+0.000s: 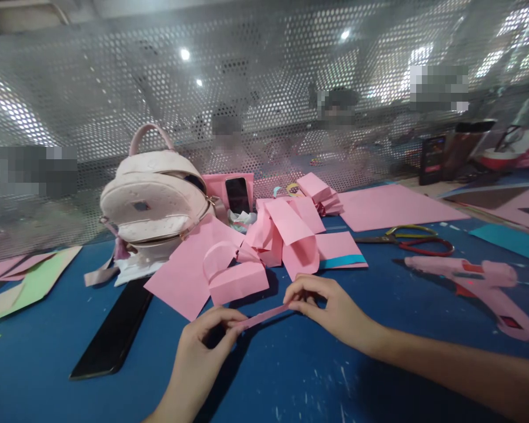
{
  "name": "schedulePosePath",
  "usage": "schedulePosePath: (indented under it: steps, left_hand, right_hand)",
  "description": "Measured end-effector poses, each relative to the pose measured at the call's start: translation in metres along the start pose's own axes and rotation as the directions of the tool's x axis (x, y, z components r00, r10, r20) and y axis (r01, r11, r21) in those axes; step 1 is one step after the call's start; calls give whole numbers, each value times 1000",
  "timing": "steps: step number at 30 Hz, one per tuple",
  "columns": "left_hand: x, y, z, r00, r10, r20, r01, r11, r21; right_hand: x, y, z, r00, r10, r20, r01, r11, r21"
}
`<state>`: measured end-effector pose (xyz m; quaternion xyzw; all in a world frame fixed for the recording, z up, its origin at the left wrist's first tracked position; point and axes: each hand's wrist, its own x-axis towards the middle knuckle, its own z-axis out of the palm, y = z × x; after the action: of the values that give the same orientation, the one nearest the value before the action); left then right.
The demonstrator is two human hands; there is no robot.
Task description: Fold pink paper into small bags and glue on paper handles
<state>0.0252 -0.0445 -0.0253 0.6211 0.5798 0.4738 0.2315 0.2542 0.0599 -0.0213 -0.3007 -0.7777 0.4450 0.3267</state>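
A narrow pink paper strip [267, 316] is stretched between my two hands, just above the blue table. My left hand [207, 338] pinches its left end between thumb and fingers. At the other end, my right hand [324, 302] grips it the same way, slightly higher. Right behind the strip sits a small pink paper basket [239, 283] with a curved handle. Beyond it lies a pile of folded pink paper pieces [286, 226], some curled. A flat pink sheet [194, 264] spreads to the left of the basket.
On the right lie a pink glue gun [471, 279] and scissors [405, 239] with red and yellow handles. A black phone [112, 329] rests at left, before a pale backpack [158, 188]. Coloured sheets [39, 282] lie far left. A perforated metal screen [255, 70] stands behind.
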Motion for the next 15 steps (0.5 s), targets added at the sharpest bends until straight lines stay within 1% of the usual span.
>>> schedulePosePath:
  steps: [2,6,11,15]
  left_hand:
    - [0,2,0,1000,15,1,-15,1000,16]
    - [-1,3,2,997,59,44,-61,997,48]
    - [-1,3,2,991,112,79,-118,990,78]
    - [0,3,2,988,114,104,-123,989,83]
  right_hand:
    - [0,1,1,1000,-6,3,6,1000,3]
    - [0,3,1,998,-50,35,51,998,-31]
    - [1,4,0,991,-57,120,61,998,-29]
    - [1,3,0,977,-89,193,99,994,-42]
